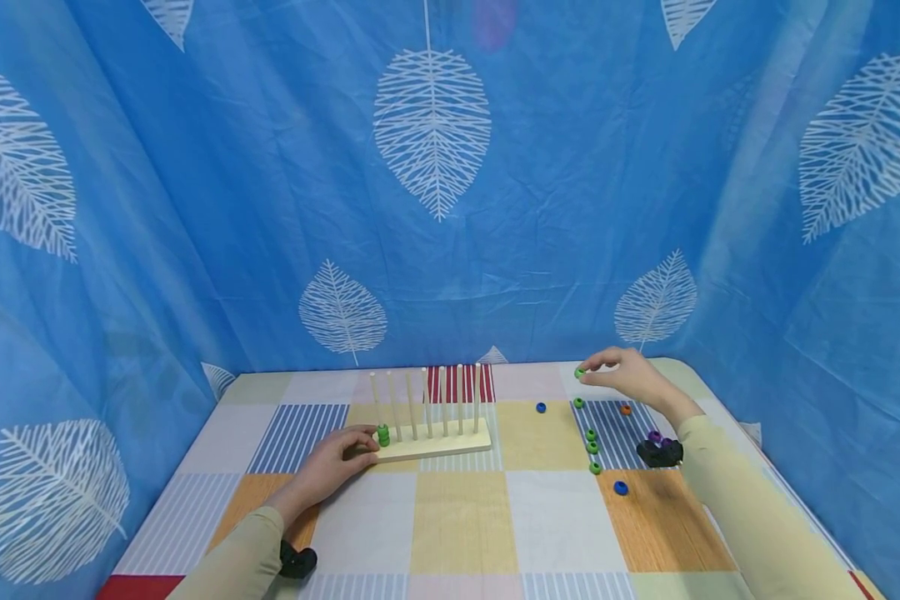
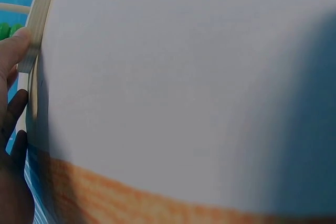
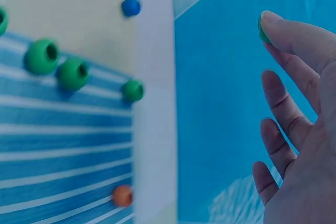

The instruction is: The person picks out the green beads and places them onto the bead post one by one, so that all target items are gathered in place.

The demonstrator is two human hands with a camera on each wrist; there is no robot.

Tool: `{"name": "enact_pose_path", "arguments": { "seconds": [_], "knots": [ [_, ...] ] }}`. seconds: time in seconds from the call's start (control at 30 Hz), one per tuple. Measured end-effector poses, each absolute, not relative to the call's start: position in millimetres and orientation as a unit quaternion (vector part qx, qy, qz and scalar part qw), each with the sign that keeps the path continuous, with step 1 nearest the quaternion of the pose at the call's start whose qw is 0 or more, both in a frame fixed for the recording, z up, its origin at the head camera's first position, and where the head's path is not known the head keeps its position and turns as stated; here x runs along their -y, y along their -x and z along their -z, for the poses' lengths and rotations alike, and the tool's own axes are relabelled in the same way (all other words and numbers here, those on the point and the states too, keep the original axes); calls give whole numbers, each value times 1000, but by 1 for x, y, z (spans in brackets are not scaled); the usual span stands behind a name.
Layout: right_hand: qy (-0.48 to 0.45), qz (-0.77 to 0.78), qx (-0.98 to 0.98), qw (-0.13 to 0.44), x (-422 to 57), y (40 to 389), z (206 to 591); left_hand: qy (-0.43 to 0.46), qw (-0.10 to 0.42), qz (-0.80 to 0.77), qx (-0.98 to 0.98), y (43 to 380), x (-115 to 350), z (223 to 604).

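My left hand [image 1: 336, 460] holds the left end of a wooden peg rack [image 1: 450, 444], which has several upright pegs. In the left wrist view the thumb lies on the side of the rack's base [image 2: 40, 22]. Green beads [image 1: 383, 435] are stacked on the leftmost peg, beside my fingers; the other pegs are bare. At the far right of the table, my right hand [image 1: 632, 377] pinches a green bead [image 3: 263, 32] between thumb and index finger, raised above the cloth. The right hand's other fingers are spread and loosely bent.
Several loose green beads [image 1: 596, 468] lie right of the rack, with a blue bead [image 1: 541, 407], an orange bead [image 1: 626, 410] and another blue bead [image 1: 621, 487]. Purple beads [image 1: 654, 436] sit partly behind the right wrist's black device [image 1: 661, 453]. A blue curtain [image 1: 495, 275] surrounds the patchwork tablecloth [image 1: 461, 521].
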State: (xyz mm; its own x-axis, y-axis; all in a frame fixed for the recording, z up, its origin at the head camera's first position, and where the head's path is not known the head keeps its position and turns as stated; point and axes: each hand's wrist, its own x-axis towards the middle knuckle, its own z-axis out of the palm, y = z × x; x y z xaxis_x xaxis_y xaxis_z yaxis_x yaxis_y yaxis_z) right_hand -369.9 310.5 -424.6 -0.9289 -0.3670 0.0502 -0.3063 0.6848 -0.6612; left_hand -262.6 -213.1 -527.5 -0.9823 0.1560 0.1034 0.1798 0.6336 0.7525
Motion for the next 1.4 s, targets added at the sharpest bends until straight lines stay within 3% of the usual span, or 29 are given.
{"name": "enact_pose_path", "arguments": {
  "seconds": [0.63, 1.4],
  "knots": [
    [263, 347, -900, 39, -240, 369, 354, 92, 15, 416, 905, 261, 212, 526],
    [362, 355, -859, 63, -164, 369, 340, 92, 12, 421, 902, 261, 213, 526]
  ]
}}
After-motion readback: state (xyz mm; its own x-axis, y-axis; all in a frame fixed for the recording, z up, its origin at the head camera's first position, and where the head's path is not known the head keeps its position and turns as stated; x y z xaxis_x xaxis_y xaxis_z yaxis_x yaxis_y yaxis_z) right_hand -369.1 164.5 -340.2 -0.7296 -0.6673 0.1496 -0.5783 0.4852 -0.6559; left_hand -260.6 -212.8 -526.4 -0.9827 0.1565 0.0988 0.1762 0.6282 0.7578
